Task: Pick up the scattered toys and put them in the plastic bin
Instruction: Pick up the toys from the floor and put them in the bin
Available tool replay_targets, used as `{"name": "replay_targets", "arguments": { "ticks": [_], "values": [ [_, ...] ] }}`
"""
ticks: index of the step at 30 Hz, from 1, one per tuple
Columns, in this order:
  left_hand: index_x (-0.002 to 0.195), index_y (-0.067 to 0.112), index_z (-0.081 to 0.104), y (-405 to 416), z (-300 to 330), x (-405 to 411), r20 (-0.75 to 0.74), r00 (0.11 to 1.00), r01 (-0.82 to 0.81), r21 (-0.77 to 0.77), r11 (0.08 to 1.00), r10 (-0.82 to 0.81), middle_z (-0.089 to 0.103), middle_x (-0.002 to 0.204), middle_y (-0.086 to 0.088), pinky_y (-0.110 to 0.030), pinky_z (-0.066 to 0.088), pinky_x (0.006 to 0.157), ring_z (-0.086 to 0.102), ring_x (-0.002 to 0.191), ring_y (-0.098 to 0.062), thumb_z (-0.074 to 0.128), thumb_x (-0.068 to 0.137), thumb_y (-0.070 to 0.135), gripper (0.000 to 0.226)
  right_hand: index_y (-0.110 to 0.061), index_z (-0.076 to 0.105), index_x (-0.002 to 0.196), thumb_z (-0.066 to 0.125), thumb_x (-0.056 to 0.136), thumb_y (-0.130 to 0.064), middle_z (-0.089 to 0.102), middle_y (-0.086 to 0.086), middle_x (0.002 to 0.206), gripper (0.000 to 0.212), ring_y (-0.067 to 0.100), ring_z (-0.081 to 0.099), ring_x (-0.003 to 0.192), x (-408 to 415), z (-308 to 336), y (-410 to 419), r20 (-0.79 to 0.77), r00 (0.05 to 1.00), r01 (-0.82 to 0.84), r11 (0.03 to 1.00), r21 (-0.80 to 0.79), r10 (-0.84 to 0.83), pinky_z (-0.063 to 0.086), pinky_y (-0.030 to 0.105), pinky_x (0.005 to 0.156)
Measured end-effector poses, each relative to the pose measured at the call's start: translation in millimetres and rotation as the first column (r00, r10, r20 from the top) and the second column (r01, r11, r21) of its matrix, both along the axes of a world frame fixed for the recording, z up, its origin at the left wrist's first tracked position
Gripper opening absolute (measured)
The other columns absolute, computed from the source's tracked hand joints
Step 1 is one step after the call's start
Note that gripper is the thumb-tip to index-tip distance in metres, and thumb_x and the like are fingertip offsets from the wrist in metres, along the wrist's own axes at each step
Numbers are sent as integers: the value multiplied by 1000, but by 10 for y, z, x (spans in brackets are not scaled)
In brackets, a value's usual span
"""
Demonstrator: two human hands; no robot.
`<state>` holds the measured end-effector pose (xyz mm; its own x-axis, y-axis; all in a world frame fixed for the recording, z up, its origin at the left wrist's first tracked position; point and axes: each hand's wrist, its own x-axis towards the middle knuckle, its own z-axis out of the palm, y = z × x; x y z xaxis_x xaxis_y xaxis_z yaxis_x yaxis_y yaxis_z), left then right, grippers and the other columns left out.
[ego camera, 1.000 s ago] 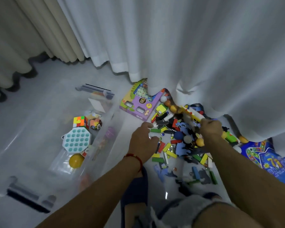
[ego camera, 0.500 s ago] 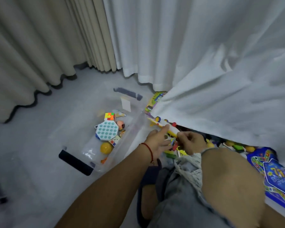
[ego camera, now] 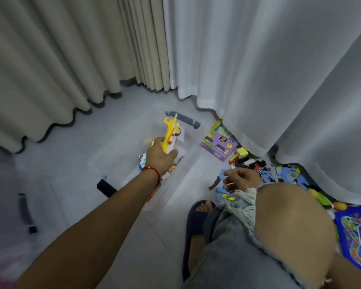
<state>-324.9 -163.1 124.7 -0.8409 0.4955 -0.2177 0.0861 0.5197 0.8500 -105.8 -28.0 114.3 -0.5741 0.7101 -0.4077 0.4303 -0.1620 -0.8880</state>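
Fingers (ego camera: 230,174) of the right hand (ego camera: 243,177) curl loosely over the floor beside the knee; small coloured bits show under them, but whether they are clamped cannot be told. A blue sandal (ego camera: 194,228) sits nearer, below that hand. Scattered toys (ego camera: 252,163) lie just beyond the right hand: dark and blue pieces, a yellow block, running under the white curtain (ego camera: 269,69). A blue game board (ego camera: 356,232) lies at the right edge.

Left hand (ego camera: 159,157), red cord at wrist, is closed around a yellow-and-white toy plane (ego camera: 170,135), which points up and away. Hand and plane hang over the clear plastic bin (ego camera: 181,180), which stands on the grey floor left of the pile, several toys already inside. A purple toy box (ego camera: 220,146) rests just right of the bin. Beige curtain (ego camera: 50,59) behind.
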Motion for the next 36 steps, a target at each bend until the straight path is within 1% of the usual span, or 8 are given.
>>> {"name": "replay_targets", "arguments": {
  "ticks": [6, 12, 15, 17, 21, 24, 29, 36],
  "values": [
    [129, 20, 60, -178, -14, -293, 133, 991, -25, 5, 1000, 24, 58, 123, -4, -40, 48, 102, 58, 108, -22, 62, 83, -4, 51, -4, 67, 83, 59, 97, -5, 66, 12, 70, 16, 18, 61, 53, -10, -100, 34, 32, 999, -6, 1000, -22, 7, 55, 33, 63],
    [99, 15, 70, 262, 292, -14, 133, 981, 123, 136, 983, -141, 68, 99, -9, -36, 56, 75, 64, 90, -27, 54, 83, -9, 32, 11, 64, 93, 50, 101, -6, 68, 12, 68, 24, 16, 58, 54, 293, 8, 257, 231, 968, -119, 989, 91, 95, 45, 12, 47],
    [101, 17, 71, 688, 568, 323, 156, 901, 391, 112, 913, -405, 69, 104, -12, -43, 58, 81, 64, 91, -24, 57, 86, 0, 26, 5, 67, 96, 57, 97, -18, 68, 22, 87, 24, 25, 57, 65, 703, 43, 407, 335, 941, -132, 964, 230, 49, 53, 25, 59],
    [105, 17, 70, 1032, 824, 591, 178, 784, 598, 39, 801, -594, 70, 106, -14, -43, 58, 82, 66, 94, -25, 59, 89, 6, 22, 3, 66, 90, 56, 98, -27, 70, 22, 85, 32, 26, 62, 69, 987, 86, 671, 404, 914, -150, 950, 272, 28, 56, 44, 70],
    [111, 20, 68, 1591, 1215, 1056, 153, 511, 857, -168, 487, -846, 71, 99, -3, -39, 57, 82, 66, 93, -19, 63, 90, 17, 22, -8, 69, 99, 54, 97, -26, 73, 12, 93, 23, 27, 69, 78, 1563, 381, 1373, 648, 757, -347, 894, 283, 89, 57, 37, 73],
    [113, 29, 66, 1883, 1157, 1303, 124, 285, 877, -434, 206, -950, 67, 107, 5, -42, 59, 84, 65, 97, -24, 63, 91, 27, 23, -6, 65, 115, 53, 99, -20, 70, 14, 102, 25, 29, 69, 85, 2066, 504, 1814, 767, 623, -388, 912, 129, 156, 60, 40, 70],
    [127, 27, 57, 2226, 501, 1501, 217, 184, 783, -622, 10, -959, 60, 120, 0, -40, 55, 90, 62, 106, -26, 60, 92, 30, 34, -11, 64, 118, 57, 98, -22, 67, 11, 105, 24, 29, 69, 89, 2661, 228, 2134, 804, 565, -348, 937, 27, 187, 62, 41, 69],
    [124, 15, 57, 2775, -909, 1594, 87, 310, 754, -630, 188, -947, 58, 120, -8, -28, 40, 78, 52, 96, -22, 63, 89, 24, 36, -14, 59, 130, 68, 90, -27, 64, 13, 126, 43, 32, 61, 110, 2922, -1107, 2123, 771, 637, -246, 945, 218, -12, 44, 33, 93]
  ]
}}
